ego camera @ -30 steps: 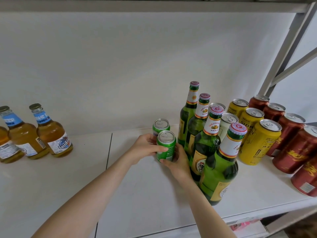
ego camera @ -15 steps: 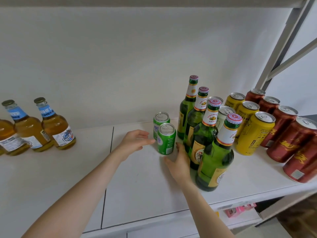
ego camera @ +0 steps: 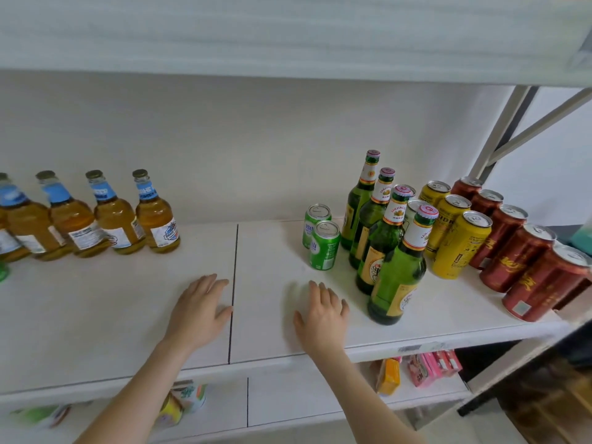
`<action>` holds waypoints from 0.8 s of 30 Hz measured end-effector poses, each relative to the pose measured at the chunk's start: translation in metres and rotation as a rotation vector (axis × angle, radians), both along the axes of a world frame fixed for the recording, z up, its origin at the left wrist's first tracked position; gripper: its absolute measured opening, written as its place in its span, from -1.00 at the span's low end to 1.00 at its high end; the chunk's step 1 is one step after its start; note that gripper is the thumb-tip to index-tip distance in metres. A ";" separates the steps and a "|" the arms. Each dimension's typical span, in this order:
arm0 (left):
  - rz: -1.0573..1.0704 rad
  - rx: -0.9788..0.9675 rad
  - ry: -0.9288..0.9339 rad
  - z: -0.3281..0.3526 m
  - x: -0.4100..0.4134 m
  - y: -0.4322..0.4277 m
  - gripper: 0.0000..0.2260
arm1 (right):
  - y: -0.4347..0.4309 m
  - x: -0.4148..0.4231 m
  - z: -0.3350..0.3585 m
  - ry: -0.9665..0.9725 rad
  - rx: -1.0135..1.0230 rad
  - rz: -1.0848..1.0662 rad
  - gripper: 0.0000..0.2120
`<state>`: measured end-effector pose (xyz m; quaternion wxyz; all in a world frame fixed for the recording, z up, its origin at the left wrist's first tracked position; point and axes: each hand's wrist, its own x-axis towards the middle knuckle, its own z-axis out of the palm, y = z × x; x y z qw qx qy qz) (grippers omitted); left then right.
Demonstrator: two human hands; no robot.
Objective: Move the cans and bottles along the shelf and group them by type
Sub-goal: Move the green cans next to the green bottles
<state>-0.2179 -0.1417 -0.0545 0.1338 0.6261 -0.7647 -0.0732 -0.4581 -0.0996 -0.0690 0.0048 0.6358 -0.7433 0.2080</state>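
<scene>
I am holding left hand (ego camera: 198,310) and right hand (ego camera: 323,315), fingers (ego camera: 209,283) apart and empty, over the white shelf (ego camera: 96,302), in front of two small green metal cans (ego camera: 324,246).

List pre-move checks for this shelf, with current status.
1. Hands free: left hand and right hand open, holding nothing: ok.
2. Green cans upright, paired: ok.
3. Green bottles upright, one row: ok.
4. Pale cans behind those bottles, mostly hidden; count: cannot tell.
5. Bare shelf right of amber bottles for sliding: ok.
6. Green thing at left edge, cut off; type: cannot tell.
</scene>
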 end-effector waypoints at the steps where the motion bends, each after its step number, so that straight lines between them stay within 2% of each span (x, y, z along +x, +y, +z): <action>1: -0.006 -0.003 -0.044 -0.002 0.007 0.009 -0.49 | 0.004 0.007 0.000 0.033 0.015 0.022 -0.32; 4: 0.006 -0.025 -0.133 -0.011 0.029 0.034 -0.49 | 0.012 0.030 -0.003 0.106 0.095 0.116 -0.31; 10: 0.058 -0.068 -0.170 -0.016 0.083 0.075 -0.47 | 0.038 0.084 0.002 0.171 0.126 0.215 -0.30; 24: 0.112 -0.033 -0.340 -0.002 0.249 0.125 -0.43 | 0.080 0.262 0.007 0.184 0.152 0.230 -0.28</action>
